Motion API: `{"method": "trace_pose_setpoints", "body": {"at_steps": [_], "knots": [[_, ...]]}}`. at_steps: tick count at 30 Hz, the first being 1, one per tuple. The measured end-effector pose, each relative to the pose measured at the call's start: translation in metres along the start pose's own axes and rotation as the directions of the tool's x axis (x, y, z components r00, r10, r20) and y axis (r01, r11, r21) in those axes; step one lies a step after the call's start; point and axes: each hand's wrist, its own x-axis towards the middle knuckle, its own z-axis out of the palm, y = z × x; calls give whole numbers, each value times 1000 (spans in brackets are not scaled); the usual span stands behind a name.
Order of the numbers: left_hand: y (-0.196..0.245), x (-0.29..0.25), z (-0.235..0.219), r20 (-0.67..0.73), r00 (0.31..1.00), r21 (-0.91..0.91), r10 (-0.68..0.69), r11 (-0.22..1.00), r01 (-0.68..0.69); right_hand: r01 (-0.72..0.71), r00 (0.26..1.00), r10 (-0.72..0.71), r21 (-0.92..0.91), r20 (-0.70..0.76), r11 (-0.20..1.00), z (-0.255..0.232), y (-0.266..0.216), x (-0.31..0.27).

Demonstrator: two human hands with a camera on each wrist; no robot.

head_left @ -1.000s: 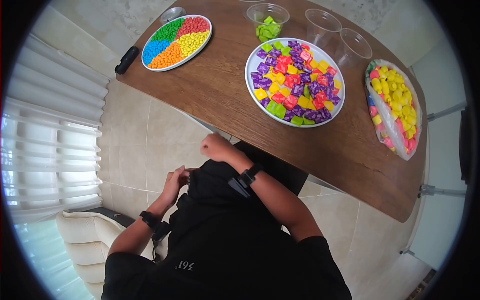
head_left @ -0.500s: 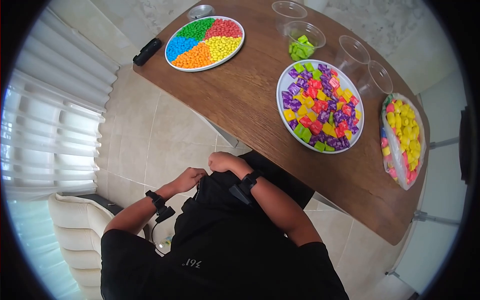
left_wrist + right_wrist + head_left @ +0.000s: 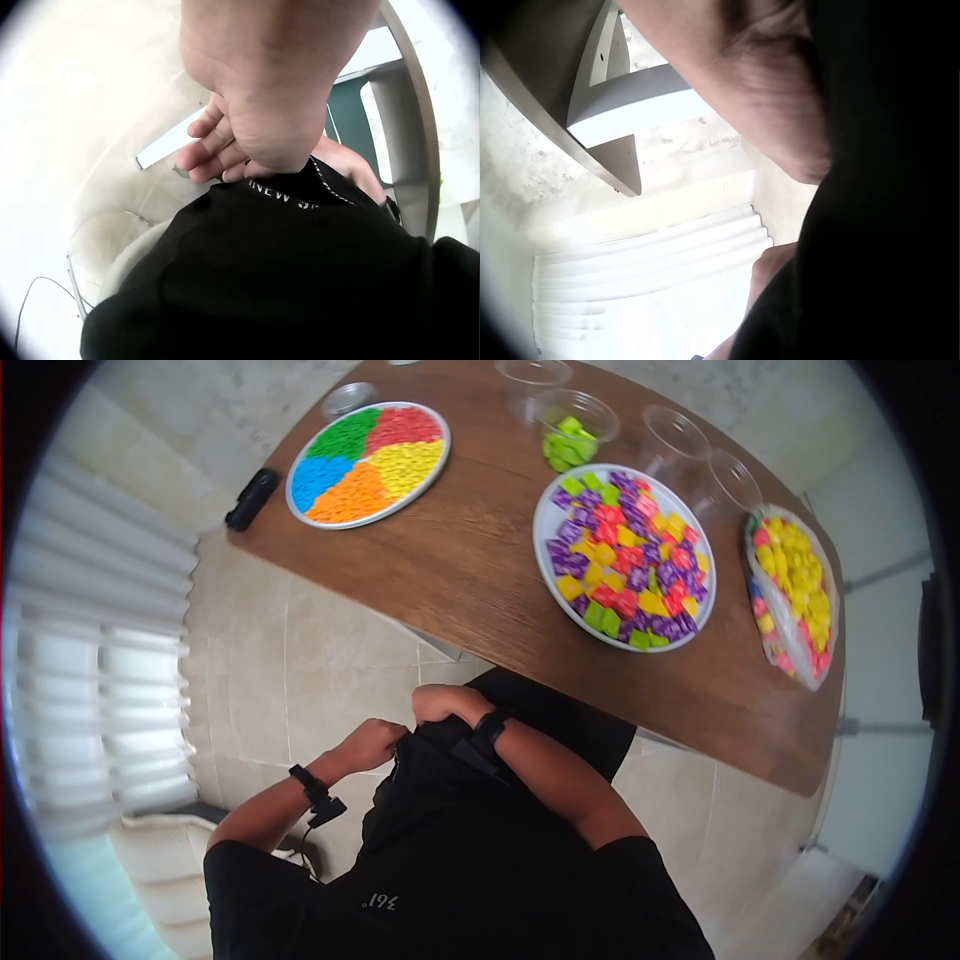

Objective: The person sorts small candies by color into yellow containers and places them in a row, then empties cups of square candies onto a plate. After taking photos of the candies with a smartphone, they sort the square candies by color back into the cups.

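Both hands are at the raised edge of the black shirt (image 3: 470,840), below the table. The left hand (image 3: 372,744) pinches the cloth; in the left wrist view its fingers (image 3: 214,154) are loosely curled beside the hem with white lettering. Close to it, the right hand (image 3: 447,703) grips the same cloth from the other side, bent at the wrist, its fingertips hidden. In the right wrist view only the heel of the right hand (image 3: 772,97) shows against black fabric.
On the wooden table (image 3: 460,560) are a plate of sorted coloured candies (image 3: 350,520), a plate of wrapped sweets (image 3: 548,568), clear cups (image 3: 668,455), a cup of green sweets (image 3: 570,445) and a bag of yellow and pink pieces (image 3: 795,590). A cream chair (image 3: 160,850) stands lower left.
The left hand has moved up and in to the shirt's edge and closed on the cloth. The right hand has drawn closer to it. The head view has shifted.
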Motion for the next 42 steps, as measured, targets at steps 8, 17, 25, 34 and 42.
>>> {"method": "trace_pose_setpoints", "body": {"at_steps": [8, 17, 25, 34, 42], "knots": [[31, -31, -45, 181, 984, 190, -7, 981, -28, -127, 991, 125, -45, -50, 991, -9, -18, -11], [2, 3, -23, 71, 961, -314, -268, 908, 276, -172, 978, 167, -25, -127, 985, -9, -10, -6], [-17, -9, -4, 153, 966, -254, -209, 936, 243, -207, 977, 203, -55, -68, 977, 6, -22, 24], [-20, -5, -10, 131, 973, -208, -192, 954, 216, -187, 982, 187, -77, -5, 979, 0, -24, 21], [-13, 9, -19, 162, 987, -47, 18, 999, -11, -188, 981, 187, -5, -55, 982, 4, -7, 18]]}}
